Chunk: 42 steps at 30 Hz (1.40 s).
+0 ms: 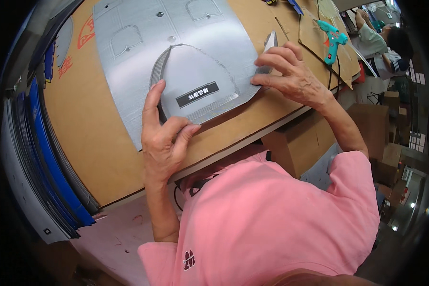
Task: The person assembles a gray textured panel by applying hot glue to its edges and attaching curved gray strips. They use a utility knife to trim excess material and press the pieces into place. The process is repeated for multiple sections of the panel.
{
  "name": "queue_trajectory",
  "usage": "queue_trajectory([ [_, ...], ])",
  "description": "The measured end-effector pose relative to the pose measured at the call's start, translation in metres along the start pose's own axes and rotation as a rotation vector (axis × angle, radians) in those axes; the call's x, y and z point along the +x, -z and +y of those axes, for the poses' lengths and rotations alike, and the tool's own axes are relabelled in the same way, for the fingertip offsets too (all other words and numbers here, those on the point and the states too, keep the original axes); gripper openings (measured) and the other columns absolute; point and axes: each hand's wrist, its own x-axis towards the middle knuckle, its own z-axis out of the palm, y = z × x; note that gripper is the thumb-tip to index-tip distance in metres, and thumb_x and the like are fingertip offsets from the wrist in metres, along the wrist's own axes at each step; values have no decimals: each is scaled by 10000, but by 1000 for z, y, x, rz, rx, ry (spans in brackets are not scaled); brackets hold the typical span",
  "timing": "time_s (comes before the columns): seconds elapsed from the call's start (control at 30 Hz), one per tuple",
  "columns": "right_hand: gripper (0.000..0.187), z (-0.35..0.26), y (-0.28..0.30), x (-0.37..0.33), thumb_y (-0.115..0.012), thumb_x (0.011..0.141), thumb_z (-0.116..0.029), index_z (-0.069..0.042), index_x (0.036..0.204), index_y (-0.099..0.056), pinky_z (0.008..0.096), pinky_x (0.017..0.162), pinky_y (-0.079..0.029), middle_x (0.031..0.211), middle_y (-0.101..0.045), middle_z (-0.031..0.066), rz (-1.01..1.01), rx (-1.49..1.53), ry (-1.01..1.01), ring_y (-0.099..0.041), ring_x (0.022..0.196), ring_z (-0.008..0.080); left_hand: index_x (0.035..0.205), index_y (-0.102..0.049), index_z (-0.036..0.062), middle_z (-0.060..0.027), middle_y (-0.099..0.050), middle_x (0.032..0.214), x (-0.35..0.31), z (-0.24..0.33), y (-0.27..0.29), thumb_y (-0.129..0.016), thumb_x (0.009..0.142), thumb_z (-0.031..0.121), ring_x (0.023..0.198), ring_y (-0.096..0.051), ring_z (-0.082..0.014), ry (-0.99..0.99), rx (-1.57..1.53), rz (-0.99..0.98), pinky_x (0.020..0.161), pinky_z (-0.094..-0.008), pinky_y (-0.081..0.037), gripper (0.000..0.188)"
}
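Observation:
A grey arched panel (195,71) with a black label (197,94) lies on a larger grey sheet (128,62) printed with pocket outlines and buttons. A dark mesh band edges the panel's left side. My left hand (162,138) grips the panel's lower left corner, its thumb and a finger at the bottom edge and another finger up along the band. By the sheet's right edge, my right hand (291,74) is closed with bent fingers around a silvery pointed piece (270,42). Its tip sticks up past the fingers; the rest is mostly hidden.
A teal glue gun (332,40) with a black cord lies at the table's (114,176) right end. Blue and grey sheets (40,143) stand stacked at the left edge. Cardboard boxes (300,143) sit below and right. Another person (391,47) is at the far right.

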Motion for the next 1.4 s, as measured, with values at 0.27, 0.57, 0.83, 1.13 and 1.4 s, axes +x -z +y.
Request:
queue_trajectory([
  [0.27, 439, -22, -17, 24, -589, 819, -32, -71, 1253, -539, 360, 724, -457, 1007, -546, 127, 45, 429, -384, -555, 867, 281, 1097, -616, 27, -192, -468, 1334, 8, 7, 3, -716, 767, 92, 1205, -499, -334, 90, -3, 113, 957, -384, -421, 351],
  [0.57, 547, -31, -25, 66, -613, 852, -237, 52, 1286, -446, 414, 656, -450, 743, -568, 176, 9, 418, -819, -553, 671, 332, 1171, -525, -67, -197, -534, 1009, 48, 0, 11, -640, 791, 42, 888, -572, -350, 127, 152, 95, 766, -413, -463, 412],
  [0.83, 480, -27, -33, 71, -614, 836, -212, -1, 1253, -507, 426, 646, -460, 715, -575, 182, 119, 475, -768, -569, 647, 341, 1097, -619, -52, -149, -557, 914, 62, -23, 4, -608, 814, 50, 725, -584, -263, 90, 249, 91, 681, -360, -473, 301],
  [1.13, 417, -24, -35, 70, -617, 838, -203, 3, 1197, -561, 412, 663, -452, 787, -566, 174, 79, 361, -805, -576, 703, 306, 1051, -634, -53, -141, -561, 879, 62, -26, 0, -590, 801, 14, 684, -584, -262, 32, 270, 134, 644, -356, -471, 263],
  [1.4, 374, -29, -32, 78, -581, 856, -147, -25, 1209, -560, 411, 647, -466, 812, -568, 168, 93, 353, -669, -583, 717, 326, 1006, -628, -69, -158, -530, 853, 62, -25, 0, -588, 758, -24, 746, -567, -300, 42, 231, 124, 678, -391, -474, 255],
])
